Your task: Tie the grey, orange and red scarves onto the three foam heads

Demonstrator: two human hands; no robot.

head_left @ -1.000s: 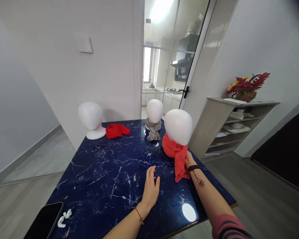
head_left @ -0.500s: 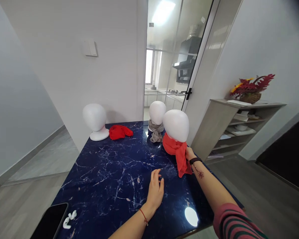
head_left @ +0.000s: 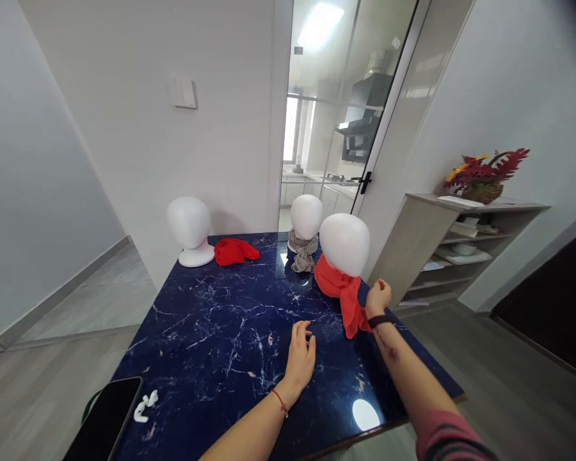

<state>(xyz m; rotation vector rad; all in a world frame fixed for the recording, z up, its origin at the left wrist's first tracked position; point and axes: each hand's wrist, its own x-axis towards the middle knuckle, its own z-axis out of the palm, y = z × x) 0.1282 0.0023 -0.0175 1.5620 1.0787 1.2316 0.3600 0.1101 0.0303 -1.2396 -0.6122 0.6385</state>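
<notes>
The person's left hand (head_left: 301,353) rests on the blue marble table (head_left: 211,333) with its fingers loosely curled and holding nothing, probably as a steadying prop. The right hand (head_left: 377,298) is lifted, fingers closed into a loose fist; whether they pinch any cloth cannot be told. The red scarf (head_left: 342,291), wrapped round the neck of the nearest white mannequin head (head_left: 344,243), hangs just left of those fingers, its tail trailing down to the tabletop beyond the left fingertips.

A home: kitchen (head_left: 345,147) behind glass door (head_left: 403,121), shelf (head_left: 461,237) with flowers (head_left: 484,173).
</notes>
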